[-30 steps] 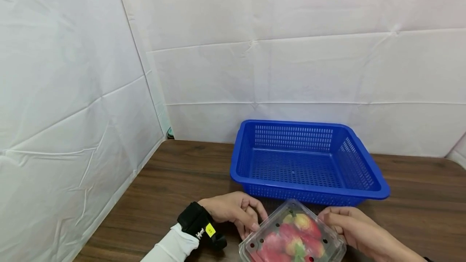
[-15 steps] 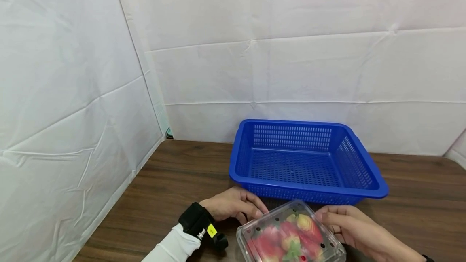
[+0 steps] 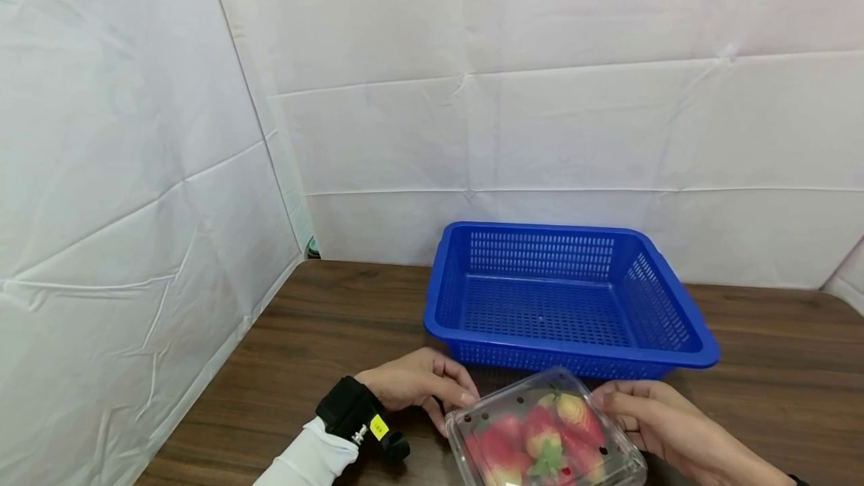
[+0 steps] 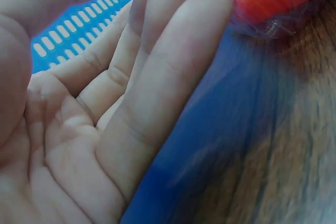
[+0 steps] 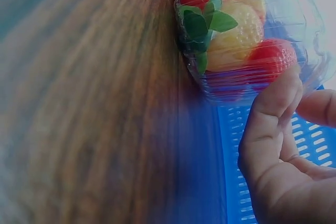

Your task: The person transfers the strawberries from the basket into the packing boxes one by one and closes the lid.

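A clear plastic clamshell box (image 3: 486, 433) of strawberries (image 3: 540, 441) lies at the front of the table, its lid pierced with small holes and its lower part out of frame. Thumb and index finger of my left hand (image 3: 425, 381) come together at the box's upper left edge; the left wrist view shows the other fingers (image 4: 157, 77) reaching toward it. On the opposite side, my right hand (image 3: 664, 422) pinches the rim near the far right corner. Close up in the right wrist view, a red and yellow strawberry (image 5: 236, 35) with green leaves shows through the ribbed wall.
Right behind the box stands a blue slotted plastic basket (image 3: 574, 357) with nothing in it. The dark wood table (image 3: 304, 336) ends at white cloth walls (image 3: 574, 133) at the back and left.
My left hand has shifted left along the box's edge. The box has turned slightly and moved a little to the right. My right hand stays at its corner.
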`<action>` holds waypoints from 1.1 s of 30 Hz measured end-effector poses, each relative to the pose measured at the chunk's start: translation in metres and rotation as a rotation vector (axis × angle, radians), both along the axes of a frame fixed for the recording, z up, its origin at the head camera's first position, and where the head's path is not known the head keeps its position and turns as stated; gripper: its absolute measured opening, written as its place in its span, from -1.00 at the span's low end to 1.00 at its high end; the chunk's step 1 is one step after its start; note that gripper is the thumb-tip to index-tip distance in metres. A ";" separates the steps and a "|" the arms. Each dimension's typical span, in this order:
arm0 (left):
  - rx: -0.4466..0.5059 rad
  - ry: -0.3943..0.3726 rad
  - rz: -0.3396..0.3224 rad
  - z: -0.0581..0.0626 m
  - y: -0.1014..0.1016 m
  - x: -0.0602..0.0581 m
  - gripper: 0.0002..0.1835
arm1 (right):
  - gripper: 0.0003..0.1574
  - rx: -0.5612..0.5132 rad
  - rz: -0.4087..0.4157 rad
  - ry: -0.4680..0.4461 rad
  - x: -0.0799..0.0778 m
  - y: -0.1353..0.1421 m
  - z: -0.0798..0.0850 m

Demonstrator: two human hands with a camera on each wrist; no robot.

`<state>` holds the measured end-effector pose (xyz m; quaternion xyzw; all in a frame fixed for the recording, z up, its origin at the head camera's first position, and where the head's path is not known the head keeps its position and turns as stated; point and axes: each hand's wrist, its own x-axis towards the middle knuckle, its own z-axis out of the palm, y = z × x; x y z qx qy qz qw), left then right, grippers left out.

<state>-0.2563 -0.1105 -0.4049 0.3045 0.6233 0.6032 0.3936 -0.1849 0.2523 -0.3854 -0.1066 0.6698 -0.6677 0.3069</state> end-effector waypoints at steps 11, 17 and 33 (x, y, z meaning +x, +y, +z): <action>0.066 -0.037 -0.026 -0.001 -0.006 0.000 -0.67 | -0.59 0.017 -0.001 -0.018 0.000 0.000 0.002; 0.079 -0.042 0.055 -0.004 -0.001 0.000 -0.68 | -0.58 -0.010 0.012 -0.042 -0.002 0.001 0.000; 0.069 -0.087 0.195 -0.007 -0.001 0.001 -0.78 | -0.68 -0.032 -0.004 -0.073 -0.001 0.006 0.000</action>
